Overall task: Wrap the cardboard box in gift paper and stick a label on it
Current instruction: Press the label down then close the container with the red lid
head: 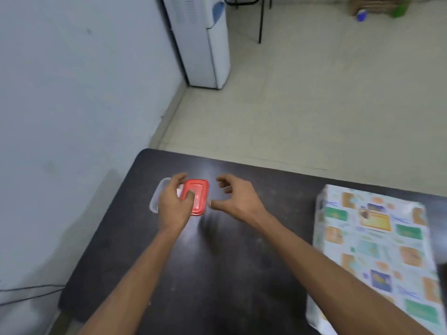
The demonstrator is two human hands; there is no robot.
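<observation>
The box, wrapped in patterned gift paper, lies at the right of the dark table. A yellow label sits on its top face. At the far left of the table, my left hand grips a red lid, thumb on top, partly over a small clear plastic container. My right hand hovers just right of the lid with its fingers loosely curved and nothing in it. Both hands are well clear of the box. The image is somewhat blurred.
A pale wall runs along the left of the table, with cables on the floor below. A white appliance stands in the corner beyond the far table edge, near black chair legs. Tiled floor lies beyond.
</observation>
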